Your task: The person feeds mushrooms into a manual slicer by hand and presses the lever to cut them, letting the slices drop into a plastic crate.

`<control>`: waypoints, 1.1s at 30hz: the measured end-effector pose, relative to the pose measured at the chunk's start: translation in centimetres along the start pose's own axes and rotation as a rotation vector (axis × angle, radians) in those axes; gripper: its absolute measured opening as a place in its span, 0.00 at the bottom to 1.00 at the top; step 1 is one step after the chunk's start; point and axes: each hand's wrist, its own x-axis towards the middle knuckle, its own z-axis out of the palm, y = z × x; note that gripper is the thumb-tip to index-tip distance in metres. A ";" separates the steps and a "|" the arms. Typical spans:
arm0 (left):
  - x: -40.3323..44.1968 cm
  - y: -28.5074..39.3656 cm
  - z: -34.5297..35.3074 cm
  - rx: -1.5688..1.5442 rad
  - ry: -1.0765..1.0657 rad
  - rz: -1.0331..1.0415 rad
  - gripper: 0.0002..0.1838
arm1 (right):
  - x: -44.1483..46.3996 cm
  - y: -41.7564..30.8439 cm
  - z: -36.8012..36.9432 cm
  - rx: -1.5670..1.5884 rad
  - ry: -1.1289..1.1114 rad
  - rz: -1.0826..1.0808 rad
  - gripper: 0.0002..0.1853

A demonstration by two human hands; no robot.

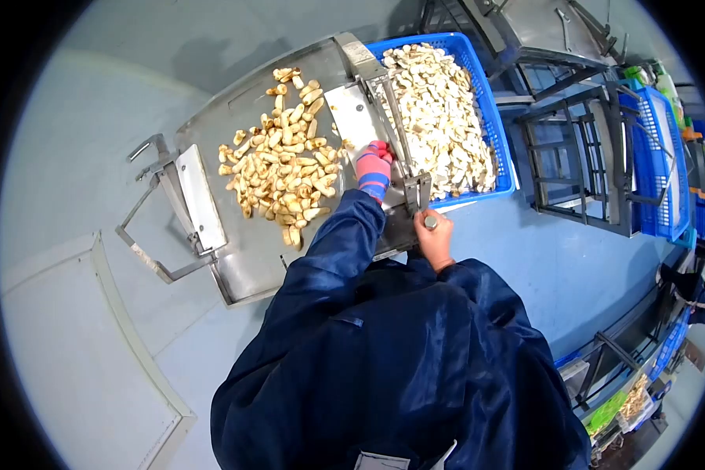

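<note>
My left hand [374, 168], in a pink and blue striped glove, rests over the white board [354, 117] beside the slicer's blade bar [395, 117]. Its fingers are curled closed, and whatever they hold is hidden. My bare right hand [437, 239] is wrapped round the slicer handle [431, 222] at the near end of the bar. Left of the board, a heap of whole tan mushrooms with brownish caps [282, 160] lies on the metal tray table [251, 274]. Beyond the blade, pale mushroom slices [439, 117] fill a blue basket [507, 149].
Another hinged slicer [184, 200] with a white board stands at the table's left edge. Metal frames [576, 149] and blue crates [662, 168] stand to the right. At the lower right are a green tray [605, 415] and part of another person [688, 294].
</note>
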 end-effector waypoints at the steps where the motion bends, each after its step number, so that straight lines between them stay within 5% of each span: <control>1: -0.3 0.1 0.0 0.037 0.016 0.021 0.09 | 0.2 -1.6 -0.6 0.041 0.003 0.050 0.14; 10: -0.5 0.9 1.4 0.113 0.138 -0.051 0.10 | -0.8 1.9 0.6 -0.017 -0.024 0.029 0.09; 13: 0.7 -0.5 2.8 -0.226 0.171 -0.143 0.09 | -0.7 1.1 0.3 0.013 -0.024 0.043 0.10; 16: -0.8 4.4 -0.6 -0.597 -0.075 -0.095 0.12 | -0.6 1.1 0.3 0.026 -0.017 0.002 0.12; 19: 0.1 7.6 -6.3 0.112 -0.053 0.041 0.12 | -0.6 1.3 0.4 0.033 0.009 -0.039 0.12; 21: 6.5 -3.8 -8.4 0.691 0.103 0.375 0.12 | -0.4 0.8 0.2 0.057 0.041 -0.078 0.13; 23: 6.9 -4.0 -12.2 1.190 -0.011 0.254 0.12 | -0.4 0.7 0.1 0.063 0.013 -0.012 0.12; 26: 6.7 -3.1 -14.1 1.211 -0.114 0.338 0.13 | -0.4 1.0 0.1 0.006 0.023 -0.042 0.12; 31: 5.3 -1.8 -10.6 0.200 -0.051 0.109 0.17 | -0.4 0.4 -0.2 0.002 0.016 -0.065 0.13; 33: 3.0 -0.2 -6.7 -0.179 -0.167 -0.221 0.18 | 0.0 -0.9 -0.5 0.020 0.016 -0.048 0.13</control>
